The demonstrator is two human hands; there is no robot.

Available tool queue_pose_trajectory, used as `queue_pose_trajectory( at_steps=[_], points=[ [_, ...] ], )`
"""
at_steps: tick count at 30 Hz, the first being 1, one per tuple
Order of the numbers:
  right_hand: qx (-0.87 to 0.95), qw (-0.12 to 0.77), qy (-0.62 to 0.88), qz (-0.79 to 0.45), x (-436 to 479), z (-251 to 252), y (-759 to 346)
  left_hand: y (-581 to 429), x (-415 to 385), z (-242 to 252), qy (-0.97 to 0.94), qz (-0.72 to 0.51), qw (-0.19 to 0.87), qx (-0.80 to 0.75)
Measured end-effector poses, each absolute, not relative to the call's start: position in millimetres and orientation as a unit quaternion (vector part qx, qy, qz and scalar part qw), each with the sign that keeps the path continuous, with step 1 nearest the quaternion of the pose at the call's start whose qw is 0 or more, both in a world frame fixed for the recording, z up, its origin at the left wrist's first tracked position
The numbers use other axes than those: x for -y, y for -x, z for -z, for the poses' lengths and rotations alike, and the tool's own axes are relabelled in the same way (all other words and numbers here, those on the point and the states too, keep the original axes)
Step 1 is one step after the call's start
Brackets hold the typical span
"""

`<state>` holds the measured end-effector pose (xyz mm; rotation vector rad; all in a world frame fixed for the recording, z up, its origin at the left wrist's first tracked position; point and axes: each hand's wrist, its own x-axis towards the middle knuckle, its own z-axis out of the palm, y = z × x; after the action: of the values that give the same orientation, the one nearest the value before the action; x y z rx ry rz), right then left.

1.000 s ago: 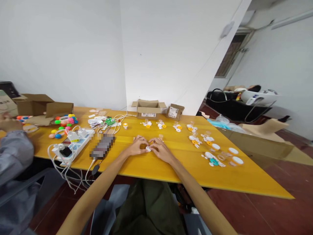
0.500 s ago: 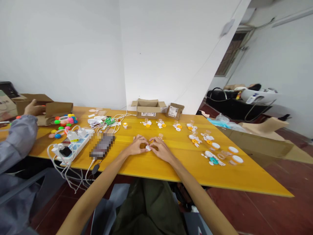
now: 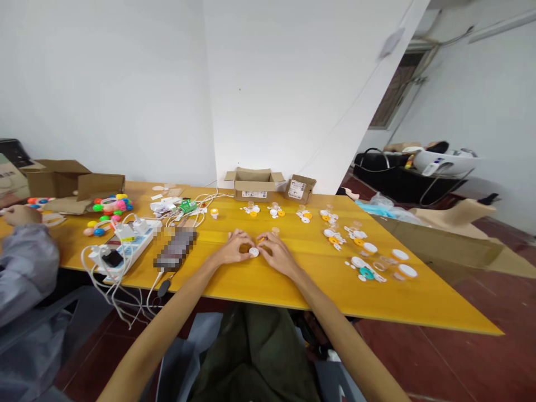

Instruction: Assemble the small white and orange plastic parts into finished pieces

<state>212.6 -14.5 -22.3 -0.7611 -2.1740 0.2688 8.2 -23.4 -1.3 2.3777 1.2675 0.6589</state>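
A white-walled room with a yellow table [image 3: 234, 285] reaching across the view, seen from the head of a person seated at it.

Near the middle of the table, the two bare hands meet around a small white disc [image 3: 253, 252]. The disc sits between the fingertips, just above or on the tabletop; which of these cannot be told. Its flat face is turned up toward the camera, and its outline is round, with neither direction clearly longer.

The left hand [image 3: 237, 248] is curved into a C, thumb and forefinger nearly closed, their tips gripping the disc's left edge. The right hand [image 3: 276, 254] is bent in a similar loose arch, its thumb close by the disc's right edge. An orange piece [image 3: 262, 239] shows at its fingertips; whether those fingers grip it cannot be told.

Just beyond the right hand stands a small clear cup [image 3: 275, 230]. Farther back, against the wall, are an open cardboard box [image 3: 254, 195] and a smaller box [image 3: 300, 190]. To the right lie clusters of white and orange parts, a teal disc [image 3: 367, 273] and a white-lidded jar [image 3: 407, 271]. To the left are a power strip [image 3: 142, 244] and a co-worker's grey sleeve [image 3: 27, 268].
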Motion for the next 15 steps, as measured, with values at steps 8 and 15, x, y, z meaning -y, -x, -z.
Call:
queue_pose_trajectory(
  at_steps=[8,15],
  points=[
    [0.850,0.408,0.330,-0.042,8.2,27.8,-214.9,-3.1,25.3,-6.4,-0.843,-0.224,0.166,-0.461],
    [0.874,0.361,0.325,0.007,7.1,27.3,-209.8,1.0,22.8,-4.5,-0.841,-0.225,0.150,-0.468]
  ],
)
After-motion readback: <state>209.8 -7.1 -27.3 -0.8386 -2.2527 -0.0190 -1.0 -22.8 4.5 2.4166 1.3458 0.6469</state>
